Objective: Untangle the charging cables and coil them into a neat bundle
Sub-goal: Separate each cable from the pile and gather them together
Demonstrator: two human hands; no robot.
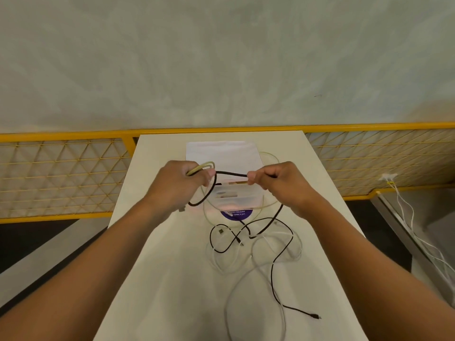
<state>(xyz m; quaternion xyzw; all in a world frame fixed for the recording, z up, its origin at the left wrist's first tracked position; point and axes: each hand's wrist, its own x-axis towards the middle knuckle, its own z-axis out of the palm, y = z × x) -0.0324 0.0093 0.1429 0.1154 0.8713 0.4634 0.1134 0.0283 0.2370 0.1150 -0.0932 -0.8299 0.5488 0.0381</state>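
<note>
Arms outstretched over desk (160, 267): left hand (177, 183) clutches black cable (231, 174), seemingly beige loops (202, 166) too; right hand (278, 180) pinches cable.

Table top (157, 267) looks like smooth matt off-white laminate, no shine at all. The thick black cable (231, 173) reads matt, maybe a woven jacket, but it's too blurry to be sure. The cream cable (202, 166) looks like soft rubbery plastic, slightly see-through. The white cables (256, 269) toward the near right edge are smooth plastic with a faint sheen, and the thin black cable (272, 271) across them is plain matt. At the far edge there's a white pouch (221, 153), filmy plastic or paper, can't tell, and its purple label (236, 215) is a bit glossy. The railing (73, 136) is yellow painted metal with thin wire mesh (61, 173). The wall (221, 57) is pale, mottled and matt.
</note>
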